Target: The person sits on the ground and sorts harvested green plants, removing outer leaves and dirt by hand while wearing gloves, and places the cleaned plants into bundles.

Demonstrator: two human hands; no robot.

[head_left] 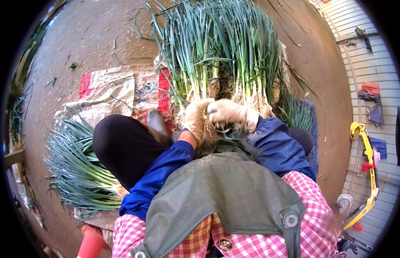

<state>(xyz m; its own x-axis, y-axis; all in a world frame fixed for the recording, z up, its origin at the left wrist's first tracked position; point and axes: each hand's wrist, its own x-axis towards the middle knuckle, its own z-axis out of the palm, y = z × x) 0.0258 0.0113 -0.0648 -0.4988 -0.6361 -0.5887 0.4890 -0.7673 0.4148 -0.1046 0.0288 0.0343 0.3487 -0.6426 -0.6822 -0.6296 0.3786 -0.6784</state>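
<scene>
My left hand point(195, 118), in a pale work glove, is closed around the lower end of a few long green onions, just above the roots. Their leaves reach away from me over a large pile of green onions point(217, 38), which lies root end toward me. Close beside it, my right hand point(235, 113), also gloved, has its fingers curled in at the same stalks. What those fingers hold, if anything, is hidden. Stringy tan roots point(210, 131) hang below the left hand.
Another heap of green onions point(79, 165) lies at my left knee, and more leaves point(298, 114) show at the right. A printed woven sack point(107, 88) is spread on the brown floor. A red bucket point(93, 241) stands lower left; a yellow toy-like digger arm point(372, 172) is at the right.
</scene>
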